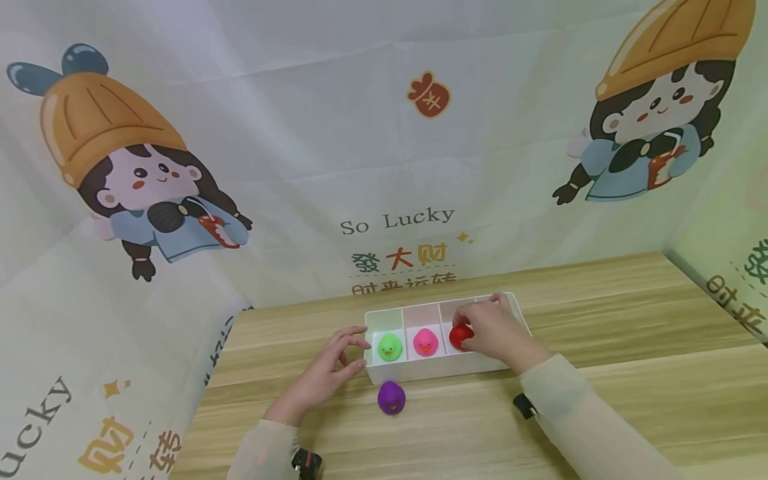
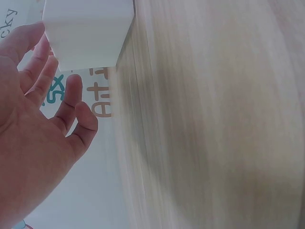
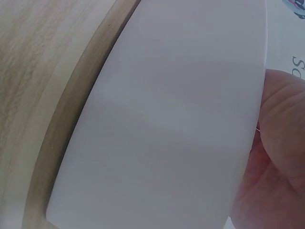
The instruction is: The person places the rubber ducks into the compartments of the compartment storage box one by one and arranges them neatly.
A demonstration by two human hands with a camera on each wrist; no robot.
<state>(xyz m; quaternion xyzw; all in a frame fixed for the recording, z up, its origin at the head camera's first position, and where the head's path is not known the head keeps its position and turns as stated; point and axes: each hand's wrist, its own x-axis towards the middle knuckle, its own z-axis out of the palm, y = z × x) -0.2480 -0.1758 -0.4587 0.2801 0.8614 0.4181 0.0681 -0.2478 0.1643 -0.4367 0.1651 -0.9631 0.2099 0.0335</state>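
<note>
A white divided box (image 1: 447, 367) stands on the table, its sections in a row. In its leftmost section sits a green rubber duck (image 1: 390, 347), and beside that a pink rubber duck (image 1: 426, 342). My right hand (image 1: 501, 333) reaches over the box and pinches a red rubber duck (image 1: 460, 336) in the third section. The hand covers the right end of the box. At the left end wall, my left hand (image 1: 329, 370) has its fingers spread and loosely bent, with fingertips at the box (image 2: 90, 36). On the table before the box rests a purple rubber duck (image 1: 391, 398).
The wood-grain table (image 1: 630, 320) runs up to a printed cloth backdrop (image 1: 312, 133) behind the box and at both sides. A dark wrist device (image 1: 307, 463) shows at the left sleeve, and another (image 1: 525, 406) at the right sleeve.
</note>
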